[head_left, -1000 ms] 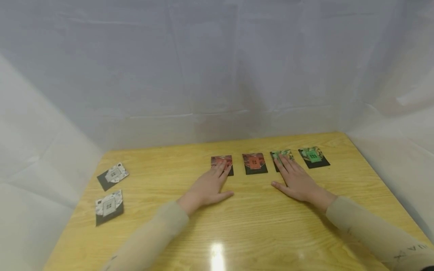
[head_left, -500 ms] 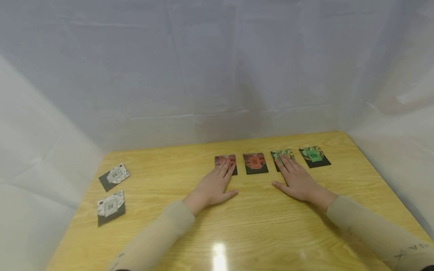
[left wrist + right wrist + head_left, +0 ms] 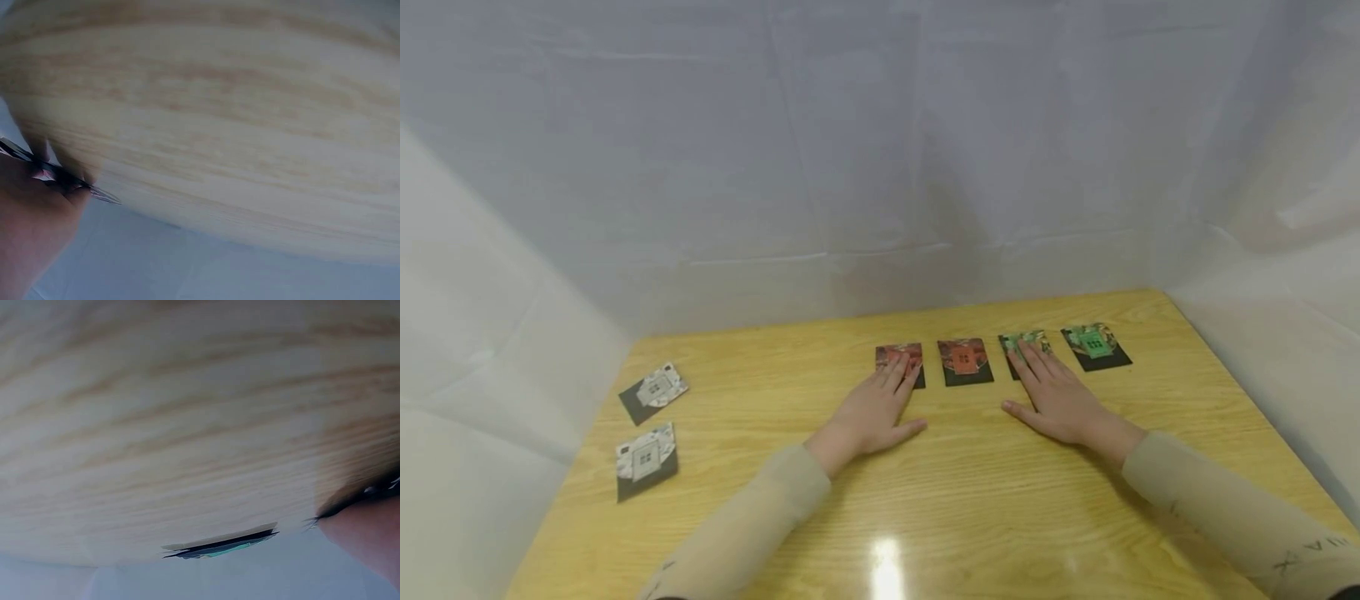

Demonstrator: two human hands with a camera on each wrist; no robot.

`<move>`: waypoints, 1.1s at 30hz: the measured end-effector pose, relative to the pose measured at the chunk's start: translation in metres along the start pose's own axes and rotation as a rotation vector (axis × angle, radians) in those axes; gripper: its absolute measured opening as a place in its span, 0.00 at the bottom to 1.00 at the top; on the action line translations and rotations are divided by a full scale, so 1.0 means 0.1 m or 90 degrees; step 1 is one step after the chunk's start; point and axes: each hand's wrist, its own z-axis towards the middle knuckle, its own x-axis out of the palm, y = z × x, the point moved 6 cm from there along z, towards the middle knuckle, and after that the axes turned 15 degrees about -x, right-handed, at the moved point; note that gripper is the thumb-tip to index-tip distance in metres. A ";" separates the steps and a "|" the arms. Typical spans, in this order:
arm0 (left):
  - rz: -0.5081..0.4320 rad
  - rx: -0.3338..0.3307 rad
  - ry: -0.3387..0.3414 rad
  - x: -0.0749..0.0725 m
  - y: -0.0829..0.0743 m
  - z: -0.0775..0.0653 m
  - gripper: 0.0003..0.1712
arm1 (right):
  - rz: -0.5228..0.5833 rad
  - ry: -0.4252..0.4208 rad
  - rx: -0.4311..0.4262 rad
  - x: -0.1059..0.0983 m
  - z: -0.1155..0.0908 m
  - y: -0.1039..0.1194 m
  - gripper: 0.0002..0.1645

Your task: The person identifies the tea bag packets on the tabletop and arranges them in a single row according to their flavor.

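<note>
My left hand (image 3: pixel 872 410) rests on a small flat red-and-black packet (image 3: pixel 883 354), its fingers extended over the printed front and its thumb spread to the side. Just right of it lies a second red-and-black packet (image 3: pixel 965 362), untouched. The straight fingers of my right hand (image 3: pixel 1058 403) lie on a green-and-black packet (image 3: pixel 1037 337), covering much of it. Beyond that hand sits another green-and-black packet (image 3: pixel 1096 346), whose thin edge also shows as a dark packet (image 3: pixel 222 545) in the right wrist view. Part of my left hand (image 3: pixel 37 219) appears in the left wrist view.
Two white-and-black packets, an upper one (image 3: pixel 655 390) and a lower one (image 3: pixel 646 462), lie at odd angles on the left side of the wooden table (image 3: pixel 760 375). A pale sheet (image 3: pixel 820 167) hangs behind the table and on both sides.
Over the first half second, my left hand slid slightly right with the red packet under it, narrowing the gap to the second red one. My right hand has stayed in place.
</note>
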 end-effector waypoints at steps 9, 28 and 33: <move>-0.004 0.007 -0.024 -0.01 0.01 0.01 0.52 | 0.002 0.023 0.020 0.04 0.02 -0.04 0.56; -0.007 -0.003 -0.050 -0.09 0.08 -0.02 0.51 | 0.005 0.016 0.012 -0.11 0.02 0.10 0.53; -0.030 -0.002 -0.076 -0.13 0.26 -0.15 0.49 | 0.014 -0.010 -0.004 -0.10 0.01 0.09 0.54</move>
